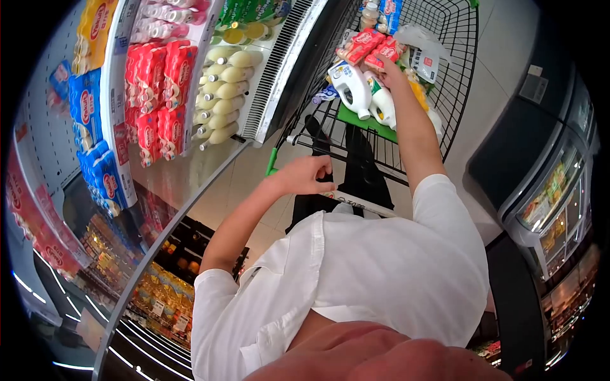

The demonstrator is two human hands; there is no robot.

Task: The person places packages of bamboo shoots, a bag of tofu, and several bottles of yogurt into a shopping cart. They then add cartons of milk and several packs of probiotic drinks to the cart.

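Observation:
My right hand [389, 71] reaches down into a black wire shopping cart [467, 82]. Its fingers are on a red pack of Yakult bottles [386, 51]. A second red pack [361, 43] lies beside that one. Just below the hand are a white jug with a handle [351, 89] and another white jug [381, 105]. My left hand [306, 175] hovers bent and empty near the cart's green-ended handle [272, 162], with its thumb and forefinger apart.
On the left, a chilled shelf holds red bottle packs [149, 76], blue packs [98, 171] and pale yellow bottles [222, 95]. A white plastic bag [422, 41] and a blue pack [389, 14] are in the cart. A dark freezer cabinet [508, 152] stands to the right.

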